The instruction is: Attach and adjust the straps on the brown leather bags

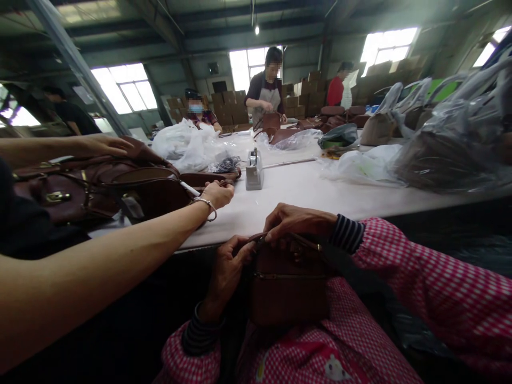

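Observation:
A dark brown handbag [290, 298] with a zip across its front rests on my lap, against the table's near edge. My left hand [231, 269] pinches the bag at its upper left corner, where the strap joins. On the top edge beside it, my right hand [294, 221] is closed on the strap [308, 241], its fingertips close to the left thumb. A small gold-coloured fitting shows on the strap to the right. What exactly lies between my fingertips is too dark and small to make out.
From the left, a co-worker's arm [160, 234] with a bracelet reaches over several brown bags [116, 184]. A grey tape dispenser [254, 173] stands on the white table [292, 186]. Plastic-wrapped bags [452, 149] crowd the right side. Across the table a person in an apron [270, 98] handles a bag.

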